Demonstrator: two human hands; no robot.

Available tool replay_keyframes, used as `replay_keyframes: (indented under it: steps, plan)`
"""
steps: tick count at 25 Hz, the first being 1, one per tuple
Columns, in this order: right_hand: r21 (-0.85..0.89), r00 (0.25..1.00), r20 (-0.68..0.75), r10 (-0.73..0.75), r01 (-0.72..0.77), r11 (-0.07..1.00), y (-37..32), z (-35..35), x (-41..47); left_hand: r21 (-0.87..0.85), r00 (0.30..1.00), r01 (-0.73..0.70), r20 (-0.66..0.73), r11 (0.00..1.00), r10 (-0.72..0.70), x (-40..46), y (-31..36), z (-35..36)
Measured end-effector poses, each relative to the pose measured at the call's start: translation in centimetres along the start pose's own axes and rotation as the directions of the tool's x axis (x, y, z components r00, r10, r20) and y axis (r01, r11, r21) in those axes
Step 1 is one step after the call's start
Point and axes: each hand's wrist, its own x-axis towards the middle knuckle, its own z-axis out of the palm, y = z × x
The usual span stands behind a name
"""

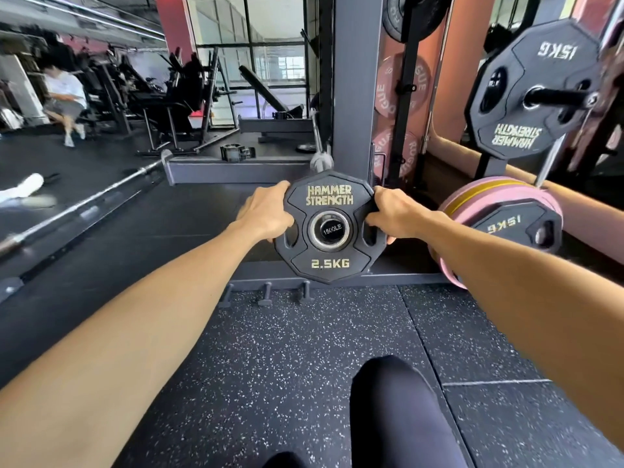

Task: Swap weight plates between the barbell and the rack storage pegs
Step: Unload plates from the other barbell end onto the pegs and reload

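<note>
Both hands (332, 216) gripping the 2.5KG plate (330, 251)

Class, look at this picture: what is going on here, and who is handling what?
A person in a gym grips a small black 2.5 kg plate with both hands, the left hand and right hand on opposite edges. The plate sits on the barbell end. To the right, a 15 kg plate hangs on a rack peg.

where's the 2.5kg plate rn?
Head view, centre: the 2.5KG plate sits on a bar end, left hand and right hand gripping its sides.
</note>
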Motion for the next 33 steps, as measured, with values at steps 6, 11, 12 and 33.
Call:
replay_keyframes:
  steps: [6, 11, 12, 33]
  plan:
    - [-0.027, 0.999, -0.028, 0.041, -0.042, 0.999, 0.7, 1.3, 0.1, 0.053, 1.0, -0.001, -0.007, 0.999, 0.001, 0.2, 0.1, 1.8]
    - [-0.027, 0.996, -0.077, 0.034, -0.036, 0.999, 1.0, 1.6, 0.7, 0.098, 0.997, -0.015, -0.078, 0.995, 0.023, 0.6, 0.4, 2.4]
    - [-0.036, 0.996, -0.088, 0.03, -0.034, 0.999, 1.0, 1.8, 0.5, 0.109, 0.995, -0.018, -0.095, 0.994, 0.029, 0.4, 0.4, 2.6]
    - [-0.068, 0.987, -0.15, 0.048, -0.058, 0.996, 1.4, 2.8, 4.2, 0.221, 0.983, -0.042, -0.166, 0.974, 0.08, 4.8, -0.5, 4.6]
